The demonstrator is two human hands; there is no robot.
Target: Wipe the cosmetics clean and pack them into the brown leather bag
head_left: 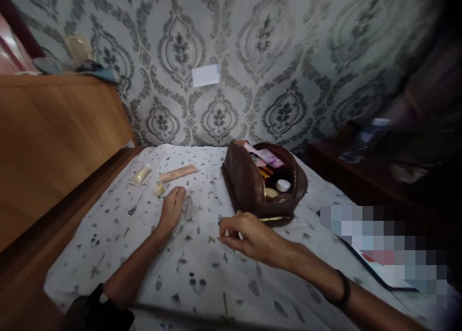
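My left hand rests low over the patterned sheet, its fingers together around a clear, see-through plastic item whose kind I cannot make out. Just beyond it lie a small jar with a yellowish look, a long peach tube and a pale yellow tube. My right hand is in front of the open brown cosmetic bag, thumb and forefinger bent close in a pinch. Whatever is between those fingertips, if anything, is too small to see. Inside the bag are a white-lidded jar and pink packets.
A wooden panel borders the left side, and a patterned wall stands behind. On the right are a flat, pixelated object with a dark edge and a clear bottle on a dark surface. A blurred person is beside them.
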